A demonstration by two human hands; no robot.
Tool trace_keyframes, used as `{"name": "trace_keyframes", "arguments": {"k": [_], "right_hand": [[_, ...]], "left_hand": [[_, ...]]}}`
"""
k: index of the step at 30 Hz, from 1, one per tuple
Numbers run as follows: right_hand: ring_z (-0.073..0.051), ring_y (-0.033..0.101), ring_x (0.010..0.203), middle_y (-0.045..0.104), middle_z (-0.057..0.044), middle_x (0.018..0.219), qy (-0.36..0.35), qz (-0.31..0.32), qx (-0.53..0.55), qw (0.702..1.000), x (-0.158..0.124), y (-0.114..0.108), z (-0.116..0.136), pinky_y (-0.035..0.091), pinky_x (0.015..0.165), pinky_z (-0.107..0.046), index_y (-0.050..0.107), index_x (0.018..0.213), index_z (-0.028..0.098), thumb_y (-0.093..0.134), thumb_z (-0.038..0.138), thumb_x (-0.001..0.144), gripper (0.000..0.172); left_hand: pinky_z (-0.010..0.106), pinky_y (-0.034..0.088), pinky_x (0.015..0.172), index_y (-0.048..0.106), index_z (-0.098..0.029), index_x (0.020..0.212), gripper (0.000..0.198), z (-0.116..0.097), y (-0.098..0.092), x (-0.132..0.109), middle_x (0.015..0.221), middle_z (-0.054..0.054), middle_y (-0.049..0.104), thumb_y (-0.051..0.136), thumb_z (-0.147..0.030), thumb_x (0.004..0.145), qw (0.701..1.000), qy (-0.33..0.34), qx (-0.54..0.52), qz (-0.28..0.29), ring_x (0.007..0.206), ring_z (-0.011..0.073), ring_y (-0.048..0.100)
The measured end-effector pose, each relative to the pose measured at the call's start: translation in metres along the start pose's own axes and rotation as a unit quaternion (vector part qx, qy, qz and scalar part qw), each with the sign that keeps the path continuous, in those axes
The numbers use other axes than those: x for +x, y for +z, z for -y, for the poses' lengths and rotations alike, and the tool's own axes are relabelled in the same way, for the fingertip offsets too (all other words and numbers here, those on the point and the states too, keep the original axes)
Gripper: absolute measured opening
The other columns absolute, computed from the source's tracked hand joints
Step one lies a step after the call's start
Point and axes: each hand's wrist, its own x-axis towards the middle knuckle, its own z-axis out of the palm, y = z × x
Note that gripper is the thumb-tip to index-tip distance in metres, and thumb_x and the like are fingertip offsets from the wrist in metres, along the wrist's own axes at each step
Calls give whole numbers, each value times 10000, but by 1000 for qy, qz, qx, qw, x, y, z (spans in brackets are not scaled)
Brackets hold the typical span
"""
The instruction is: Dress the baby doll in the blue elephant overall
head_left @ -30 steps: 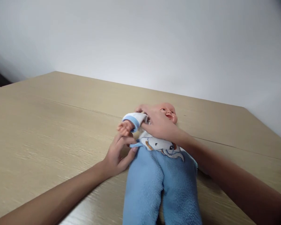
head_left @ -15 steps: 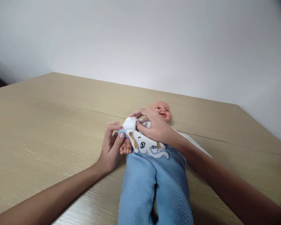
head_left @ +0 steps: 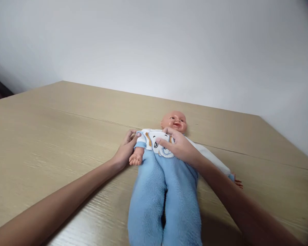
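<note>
A baby doll (head_left: pixel 174 121) lies on its back, head away from me, dressed in white sleeves with blue cuffs and a fuzzy blue romper (head_left: pixel 166 177). An elephant patch (head_left: pixel 160 145) sits on the romper's chest. My left hand (head_left: pixel 127 147) pinches the romper's edge beside the doll's sleeve at the left. My right hand (head_left: pixel 178 145) lies over the chest, thumb on the patch and fingers at the bib's upper edge, gripping it. Below my left fingers the doll's bare hand (head_left: pixel 136 157) comes out of its cuff.
The doll rests on a light wooden table (head_left: pixel 66 116) with a seam running across it. Its other hand (head_left: pixel 238 181) reaches out to the right, beyond my right forearm. A pale wall (head_left: pixel 154 44) stands behind the table. Something dark shows at the far left edge.
Both hands have moved off the doll's cuff and wrist, up to the bib. The elephant patch now lies higher on the chest. The doll's left-side cuff is uncovered, and its other hand has come into view.
</note>
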Motion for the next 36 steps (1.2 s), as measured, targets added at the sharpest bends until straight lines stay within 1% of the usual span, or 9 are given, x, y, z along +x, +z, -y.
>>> {"name": "trace_keyframes", "arguments": {"k": [5, 8, 11, 14, 20, 24, 29, 33, 36], "right_hand": [[-169, 626, 828, 667, 40, 917, 39, 27, 139, 989, 1, -11, -15, 454, 729, -268, 599, 957, 236, 849, 432, 849, 335], [-151, 635, 795, 686, 55, 882, 42, 56, 188, 980, 1, -14, -19, 452, 691, -241, 604, 917, 235, 896, 370, 815, 338], [-131, 622, 712, 682, 69, 799, 58, 55, 234, 969, 1, -15, -22, 446, 648, -227, 604, 896, 232, 932, 392, 788, 381], [-128, 638, 695, 703, 60, 792, 76, 35, 277, 957, 1, -14, -24, 468, 655, -229, 600, 889, 229, 936, 443, 789, 410], [-133, 644, 681, 699, 57, 771, 72, 11, 304, 950, 0, -12, -26, 495, 655, -239, 579, 854, 233, 950, 423, 746, 431], [-131, 628, 652, 689, 63, 754, 77, 3, 305, 949, 0, -11, -26, 498, 637, -246, 576, 854, 240, 955, 410, 725, 435], [-153, 661, 715, 721, 46, 817, 84, -19, 306, 948, 0, -11, -29, 525, 689, -265, 609, 907, 248, 950, 442, 734, 430], [-157, 676, 723, 738, 44, 832, 88, -25, 316, 944, 1, -11, -31, 528, 705, -266, 616, 922, 252, 946, 430, 754, 411], [-145, 675, 721, 741, 49, 827, 86, -23, 328, 941, 0, -11, -32, 523, 705, -252, 616, 909, 250, 946, 403, 768, 390]], "left_hand": [[209, 504, 870, 641, -204, 999, 359, -5, -8, 9, 1079, 4, 674, 825, -504, 927, 996, 15, 31, 77, 990, 138, 628], [214, 480, 732, 605, -222, 1010, 412, -6, -5, 19, 961, -20, 652, 837, -545, 902, 994, 19, 30, 107, 830, 123, 604], [222, 372, 566, 562, -246, 1029, 491, -6, 3, 34, 754, -67, 574, 880, -563, 831, 991, 3, 35, 133, 607, 106, 491], [234, 324, 535, 572, -232, 998, 528, -7, 10, 45, 685, -74, 543, 912, -559, 760, 987, 3, 50, 155, 557, 104, 434], [247, 441, 702, 626, -191, 895, 434, -13, 8, 50, 850, -23, 624, 891, -514, 775, 982, 30, 83, 168, 778, 135, 550], [265, 441, 686, 619, -198, 906, 399, -14, 9, 63, 832, -21, 610, 856, -499, 796, 975, 14, 106, 194, 751, 147, 554], [329, 498, 811, 660, -201, 843, 392, -15, 21, 88, 886, 26, 654, 883, -496, 713, 959, 31, 132, 249, 859, 209, 619], [371, 495, 957, 736, -200, 766, 349, -21, 25, 96, 982, 79, 708, 984, -331, 559, 939, 70, 171, 292, 1025, 276, 653], [398, 494, 987, 754, -217, 767, 275, -25, 24, 98, 978, 81, 721, 961, -307, 609, 929, 81, 193, 306, 1026, 285, 660]]}}
